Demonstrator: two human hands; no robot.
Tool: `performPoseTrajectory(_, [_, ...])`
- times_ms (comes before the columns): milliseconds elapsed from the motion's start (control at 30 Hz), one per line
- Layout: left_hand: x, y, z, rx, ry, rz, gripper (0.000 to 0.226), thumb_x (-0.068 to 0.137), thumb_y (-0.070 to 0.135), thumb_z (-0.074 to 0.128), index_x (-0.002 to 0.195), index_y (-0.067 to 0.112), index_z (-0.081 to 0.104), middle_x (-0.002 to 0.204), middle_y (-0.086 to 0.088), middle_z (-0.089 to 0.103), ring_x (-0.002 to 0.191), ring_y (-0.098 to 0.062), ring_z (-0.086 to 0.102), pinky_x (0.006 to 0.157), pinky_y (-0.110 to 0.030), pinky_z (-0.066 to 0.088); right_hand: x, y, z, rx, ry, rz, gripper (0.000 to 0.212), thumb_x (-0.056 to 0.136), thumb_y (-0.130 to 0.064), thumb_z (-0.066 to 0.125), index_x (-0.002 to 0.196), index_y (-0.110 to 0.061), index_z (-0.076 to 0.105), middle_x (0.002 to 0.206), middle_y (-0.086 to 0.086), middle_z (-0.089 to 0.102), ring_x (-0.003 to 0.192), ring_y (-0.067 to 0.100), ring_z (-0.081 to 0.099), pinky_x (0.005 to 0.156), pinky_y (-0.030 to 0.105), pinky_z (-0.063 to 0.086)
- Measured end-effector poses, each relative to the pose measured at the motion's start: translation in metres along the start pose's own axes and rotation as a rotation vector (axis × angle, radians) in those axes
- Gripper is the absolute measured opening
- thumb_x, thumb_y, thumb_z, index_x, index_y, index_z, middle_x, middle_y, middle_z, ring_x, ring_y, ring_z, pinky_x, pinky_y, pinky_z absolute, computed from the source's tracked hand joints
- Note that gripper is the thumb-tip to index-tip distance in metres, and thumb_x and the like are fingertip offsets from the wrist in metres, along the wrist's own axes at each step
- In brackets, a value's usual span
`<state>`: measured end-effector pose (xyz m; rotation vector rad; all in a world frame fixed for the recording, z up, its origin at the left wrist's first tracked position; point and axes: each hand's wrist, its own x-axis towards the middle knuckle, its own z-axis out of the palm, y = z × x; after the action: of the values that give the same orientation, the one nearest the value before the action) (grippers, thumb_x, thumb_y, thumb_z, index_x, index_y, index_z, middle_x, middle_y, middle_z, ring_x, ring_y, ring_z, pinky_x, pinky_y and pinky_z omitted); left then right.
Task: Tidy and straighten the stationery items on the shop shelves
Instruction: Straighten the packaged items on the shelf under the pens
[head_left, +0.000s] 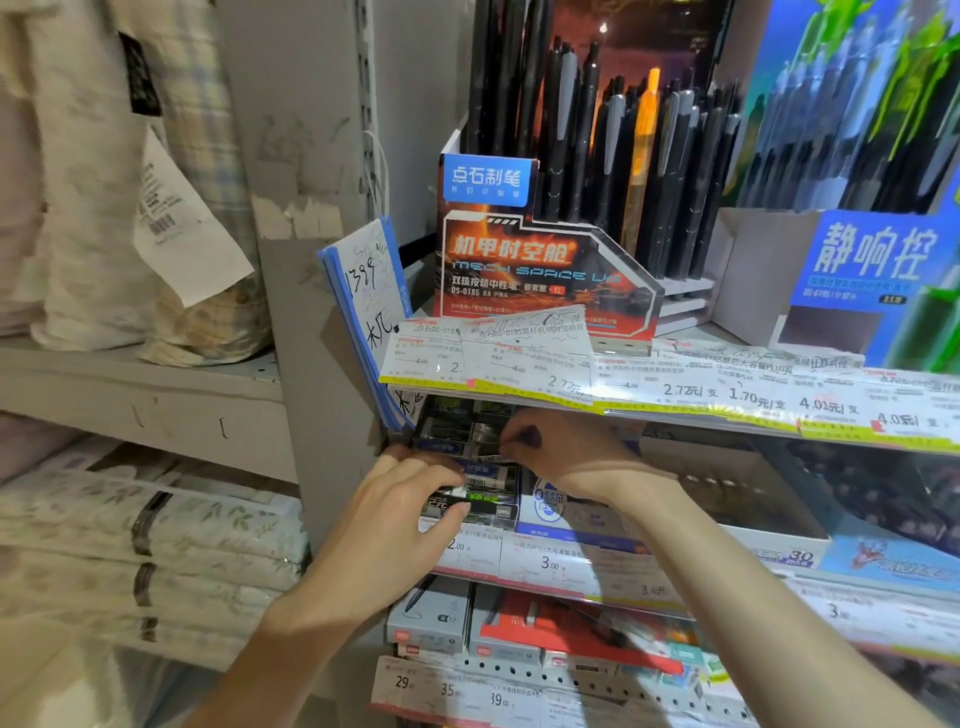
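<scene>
Head view, the only view. Both hands work at the left end of the second shelf (649, 558), under the price-label strip (675, 400) of the shelf above. The left hand (410, 499) reaches in from below left, its fingers laid over the near end of a small dark packet (480, 501) and the thumb curled under its front edge, so that the packet is held steady; it lies at the front of a box of small packets (467, 457) standing hard against the grey upright (322, 364). The right hand (563, 454) comes from the right, wrist bent, with thumb and forefinger closed in a pinch on a small white tag or packet end (491, 458) among the packets farther back. What exactly is pinched cannot be told, since the contents are dark and blurred. This division of labour suits straightening: one hand braces the row while the other draws a stray piece into line. The work appears to be in progress on this one box, the neighbouring white tray (727, 525) being untouched. On the shelf above, a pen display stand (545, 280) holds upright dark pens (613, 150), placed face-forward for buyers, and a blue-edged notepad (363, 312) leans tilted against the upright, probably a candidate for later tidying. Folded bedding (145, 535) fills the adjoining unit at left.
</scene>
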<state>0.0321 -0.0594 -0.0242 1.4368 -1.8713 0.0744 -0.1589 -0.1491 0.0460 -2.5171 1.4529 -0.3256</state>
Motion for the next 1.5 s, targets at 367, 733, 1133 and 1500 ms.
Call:
performPoseTrajectory(367, [0.001,0.000,-0.001,0.006,0.018,0.015,0.021,0.088,0.033,0.069,0.108,0.025,0.071,0.102,0.013,0.065,0.099,-0.010,0.047,0.084,-0.022,0.038,0.001,0.001,0.003,0.098,0.018,0.001,0.021,0.099,-0.041,0.052,0.111,-0.033,0.067,0.104,-0.015,0.063,0.100,0.011,0.060,0.082,0.025,0.048])
performPoseTrajectory(733, [0.000,0.003,0.002,0.021,0.052,-0.012,0.020,0.086,0.037,0.070,0.103,0.025,0.072,0.094,0.017,0.060,0.095,-0.009,0.045,0.080,-0.024,0.036,-0.043,0.054,-0.028,0.168,0.043,0.022,0.011,0.095,-0.027,0.062,0.101,-0.029,0.071,0.086,-0.024,0.063,0.082,-0.001,0.059,0.068,0.005,0.040])
performPoseTrajectory(1133, [0.000,0.003,0.003,0.025,0.039,-0.014,0.031,0.084,0.050,0.059,0.100,0.027,0.071,0.093,0.018,0.061,0.094,-0.010,0.046,0.081,-0.025,0.039,-0.065,0.073,-0.045,0.152,-0.119,-0.009,0.012,0.087,-0.031,0.075,0.097,-0.025,0.078,0.089,-0.016,0.075,0.076,-0.012,0.064,0.066,0.005,0.043])
performPoseTrajectory(1500, [-0.001,0.005,0.002,0.028,0.022,-0.011,0.020,0.087,0.036,0.070,0.104,0.026,0.071,0.096,0.021,0.057,0.098,-0.009,0.046,0.083,-0.022,0.036,-0.063,0.077,-0.038,0.072,-0.113,-0.024,0.018,0.090,-0.024,0.071,0.105,-0.032,0.076,0.089,-0.022,0.070,0.074,-0.018,0.060,0.063,0.003,0.042])
